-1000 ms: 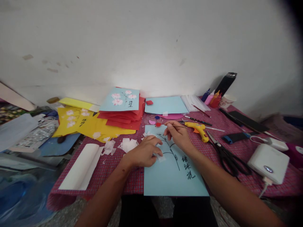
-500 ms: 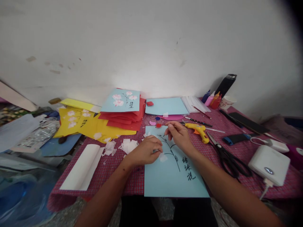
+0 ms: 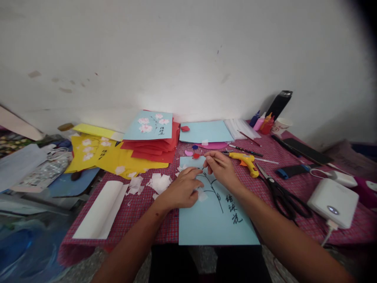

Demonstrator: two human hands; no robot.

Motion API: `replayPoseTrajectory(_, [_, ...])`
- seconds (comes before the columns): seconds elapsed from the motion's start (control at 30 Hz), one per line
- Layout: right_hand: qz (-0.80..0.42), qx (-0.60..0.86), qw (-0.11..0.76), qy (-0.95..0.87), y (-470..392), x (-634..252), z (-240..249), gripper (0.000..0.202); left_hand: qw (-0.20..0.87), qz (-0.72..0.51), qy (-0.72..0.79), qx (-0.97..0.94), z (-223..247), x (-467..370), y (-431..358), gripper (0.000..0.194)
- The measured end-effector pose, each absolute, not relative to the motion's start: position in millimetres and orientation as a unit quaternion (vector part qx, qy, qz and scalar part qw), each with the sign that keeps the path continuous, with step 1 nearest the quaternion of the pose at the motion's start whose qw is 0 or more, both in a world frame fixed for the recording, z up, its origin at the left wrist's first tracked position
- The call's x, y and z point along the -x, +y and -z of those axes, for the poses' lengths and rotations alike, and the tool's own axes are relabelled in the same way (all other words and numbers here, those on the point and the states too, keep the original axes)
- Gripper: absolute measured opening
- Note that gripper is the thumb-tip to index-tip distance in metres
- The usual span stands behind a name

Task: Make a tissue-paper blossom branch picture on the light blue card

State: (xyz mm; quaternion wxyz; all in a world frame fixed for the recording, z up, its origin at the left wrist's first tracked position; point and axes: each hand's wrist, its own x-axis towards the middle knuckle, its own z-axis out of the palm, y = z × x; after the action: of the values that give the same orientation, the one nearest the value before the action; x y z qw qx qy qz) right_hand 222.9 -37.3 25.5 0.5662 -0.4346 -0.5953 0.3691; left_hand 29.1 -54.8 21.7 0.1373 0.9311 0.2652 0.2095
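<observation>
A light blue sheet lies in front of me, with a black ink branch and handwritten characters on it. My left hand rests on the sheet's left part, fingers stretched out and apart. My right hand is closed in a pen-like grip on a thin wooden stick, whose tip points down at the top of the branch, near my left fingertips. A small whitish tissue piece sits on the branch beside my left hand. Torn white tissue pieces lie left of the sheet.
A paint palette with red, blue and pink stands behind the sheet. To the right are a yellow glue gun, black scissors and a white power adapter. Stacked red paper and a folded white sheet are left.
My left hand has opened from a pinch, its fingers now stretched over the sheet. My right hand has tilted the stick so that its tip comes down to the branch.
</observation>
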Motion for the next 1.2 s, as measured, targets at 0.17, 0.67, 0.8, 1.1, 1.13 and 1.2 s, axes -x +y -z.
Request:
replayPoseTrajectory(0.17, [-0.361,0.439,0.566,-0.597,-37.2,-222.9,-26.6,0.018,0.144,-0.209,0.259,-0.932,-23.6,-30.1,-54.4,0.015])
replayPoseTrajectory(0.67, [-0.376,0.436,0.613,-0.541,-34.2,-226.7,-26.9,0.037,0.405,-0.334,0.359,-0.771,-34.1,-28.9,-50.6,0.007])
replayPoseTrajectory(0.8, [-0.44,0.386,0.641,-0.496,-32.7,-229.2,-28.3,0.026,0.501,-0.416,0.429,-0.625,-22.3,-29.0,-41.3,0.016])
replayPoseTrajectory(1.1, [-0.554,0.309,0.593,-0.495,-36.3,-228.0,-32.3,0.019,0.637,-0.525,0.399,-0.399,-28.2,-33.2,-36.0,0.028])
replayPoseTrajectory(1.13, [-0.555,0.31,0.586,-0.502,-36.7,-227.3,-31.7,0.018,0.64,-0.528,0.395,-0.395,-28.6,-33.0,-36.0,0.029])
replayPoseTrajectory(1.2, [-0.552,0.315,0.573,-0.517,-37.4,-225.6,-30.2,0.016,0.643,-0.527,0.388,-0.398,-28.6,-32.4,-35.9,0.029])
